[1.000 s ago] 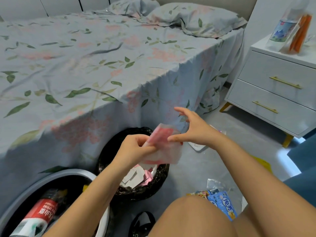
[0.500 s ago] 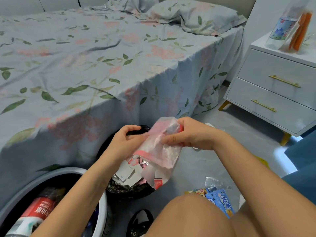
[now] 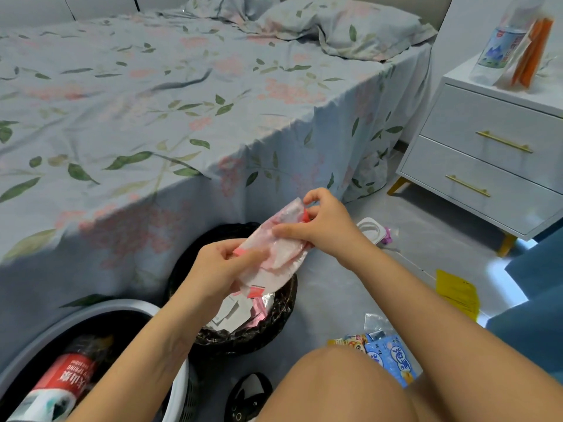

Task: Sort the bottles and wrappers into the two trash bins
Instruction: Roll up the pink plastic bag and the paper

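Both hands pinched the pink-and-clear plastic wrapper (image 3: 275,248) above the black-lined bin (image 3: 283,312) — left hand (image 3: 219,269) near, right hand (image 3: 323,229) far. It looked light, limp, crinkly — best gripped at its edges.

We are in a home bedroom: a bed (image 3: 182,95) under a floral sheet, pillows (image 3: 341,24) at its head, and a white two-drawer nightstand (image 3: 487,159) beside it.
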`<action>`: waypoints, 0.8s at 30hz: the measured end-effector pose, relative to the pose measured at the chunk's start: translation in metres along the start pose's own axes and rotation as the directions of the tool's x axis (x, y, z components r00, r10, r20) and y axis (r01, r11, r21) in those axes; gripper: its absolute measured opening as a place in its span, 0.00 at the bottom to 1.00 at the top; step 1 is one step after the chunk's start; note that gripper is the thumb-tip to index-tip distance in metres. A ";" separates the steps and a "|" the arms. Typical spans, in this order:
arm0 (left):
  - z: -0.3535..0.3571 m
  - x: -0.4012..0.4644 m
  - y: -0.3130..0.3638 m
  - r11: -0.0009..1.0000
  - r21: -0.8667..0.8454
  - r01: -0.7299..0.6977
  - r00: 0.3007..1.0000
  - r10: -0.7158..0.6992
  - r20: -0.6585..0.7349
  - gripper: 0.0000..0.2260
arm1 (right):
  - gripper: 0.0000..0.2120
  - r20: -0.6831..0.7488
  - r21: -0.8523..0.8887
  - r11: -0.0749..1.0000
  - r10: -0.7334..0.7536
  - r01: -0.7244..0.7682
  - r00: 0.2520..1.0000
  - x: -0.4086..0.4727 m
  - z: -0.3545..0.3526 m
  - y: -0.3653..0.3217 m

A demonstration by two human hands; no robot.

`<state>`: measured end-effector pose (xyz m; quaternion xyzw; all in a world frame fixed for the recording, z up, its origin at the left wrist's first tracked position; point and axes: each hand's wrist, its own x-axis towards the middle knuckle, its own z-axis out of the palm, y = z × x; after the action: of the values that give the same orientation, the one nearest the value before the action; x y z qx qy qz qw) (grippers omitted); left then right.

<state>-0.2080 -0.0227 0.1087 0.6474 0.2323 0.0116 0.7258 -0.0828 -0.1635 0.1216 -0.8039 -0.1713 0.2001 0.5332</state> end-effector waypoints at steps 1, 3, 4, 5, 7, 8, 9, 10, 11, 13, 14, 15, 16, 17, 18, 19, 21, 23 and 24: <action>-0.001 -0.001 -0.001 0.999 -0.036 0.016 1.000 -0.016 -0.021 0.06 | 0.27 0.015 0.029 0.999 0.029 -0.029 0.999 0.000 -0.002 0.001; -0.004 0.000 -0.005 0.999 -0.042 0.023 0.998 -0.025 -0.054 0.05 | 0.32 0.073 0.070 0.994 0.079 -0.084 0.994 0.000 -0.004 0.001; -0.006 0.001 -0.008 0.999 -0.031 0.018 0.998 -0.020 -0.067 0.05 | 0.36 0.101 0.075 0.990 0.107 -0.115 0.989 0.000 -0.005 0.000; -0.008 0.003 -0.011 1.000 -0.011 0.011 0.996 -0.012 -0.083 0.05 | 0.39 0.126 0.070 0.987 0.138 -0.147 0.982 -0.001 -0.005 0.000; -0.016 0.011 -0.018 0.999 0.054 0.003 0.992 0.004 -0.125 0.04 | 0.42 0.163 0.053 0.978 0.190 -0.201 0.968 -0.002 -0.006 0.000; -0.022 0.017 -0.023 0.994 0.105 0.006 0.989 0.009 -0.146 0.04 | 0.42 0.165 0.029 0.977 0.204 -0.211 0.965 -0.002 -0.008 0.000; -0.030 0.024 -0.030 0.987 0.163 0.018 0.986 0.009 -0.165 0.03 | 0.42 0.148 -0.007 0.979 0.205 -0.206 0.968 -0.001 -0.009 0.001; -0.038 0.032 -0.038 0.974 0.222 0.037 0.983 0.005 -0.182 0.03 | 0.41 0.114 -0.051 0.980 0.199 -0.195 0.973 0.001 -0.012 0.003; -0.046 0.041 -0.046 0.956 0.289 0.056 0.980 0.003 -0.198 0.02 | 0.39 0.070 -0.096 0.979 0.186 -0.179 0.980 0.003 -0.013 0.005; -0.062 0.061 -0.066 0.885 0.457 0.091 0.971 0.023 -0.239 0.02 | 0.32 -0.012 -0.200 0.970 0.141 -0.141 0.990 0.010 -0.017 0.011; -0.068 0.070 -0.075 0.830 0.546 0.110 0.966 0.041 -0.256 0.01 | 0.28 -0.035 -0.255 0.959 0.121 -0.126 0.992 0.012 -0.019 0.014; -0.072 0.079 -0.083 0.766 0.629 0.134 0.963 0.050 -0.265 0.01 | 0.24 -0.046 -0.311 0.943 0.108 -0.117 0.993 0.014 -0.019 0.016; -0.075 0.088 -0.091 0.699 0.699 0.150 0.964 0.054 -0.262 0.02 | 0.21 -0.048 -0.369 0.924 0.095 -0.106 0.994 0.014 -0.020 0.018; -0.076 0.096 -0.097 0.644 0.745 0.175 0.964 0.040 -0.262 0.03 | 0.18 -0.042 -0.424 0.901 0.080 -0.090 0.996 0.015 -0.020 0.019; -0.077 0.103 -0.102 0.601 0.774 0.202 0.964 0.018 -0.265 0.04 | 0.16 -0.032 -0.468 0.881 0.066 -0.073 0.997 0.014 -0.020 0.020; -0.078 0.109 -0.106 0.557 0.797 0.234 0.961 -0.008 -0.277 0.04 | 0.14 -0.021 -0.498 0.865 0.059 -0.062 0.998 0.013 -0.019 0.020; -0.076 0.118 -0.115 0.420 0.863 0.281 0.956 -0.049 -0.288 0.05 | 0.10 0.004 -0.529 0.848 0.053 -0.043 0.999 0.013 -0.019 0.021; -0.073 0.123 -0.124 0.250 0.913 0.322 0.947 -0.092 -0.309 0.09 | 0.06 0.040 -0.569 0.822 0.055 -0.023 0.998 0.014 -0.019 0.022; -0.070 0.125 -0.130 0.159 0.928 0.336 0.940 -0.109 -0.322 0.11 | 0.05 0.055 -0.590 0.807 0.057 -0.013 0.997 0.015 -0.020 0.023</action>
<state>-0.1582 0.0615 -0.0580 0.9125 0.3434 -0.1868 0.1204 -0.0583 -0.1804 0.1048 -0.9251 -0.2286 0.1750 0.2476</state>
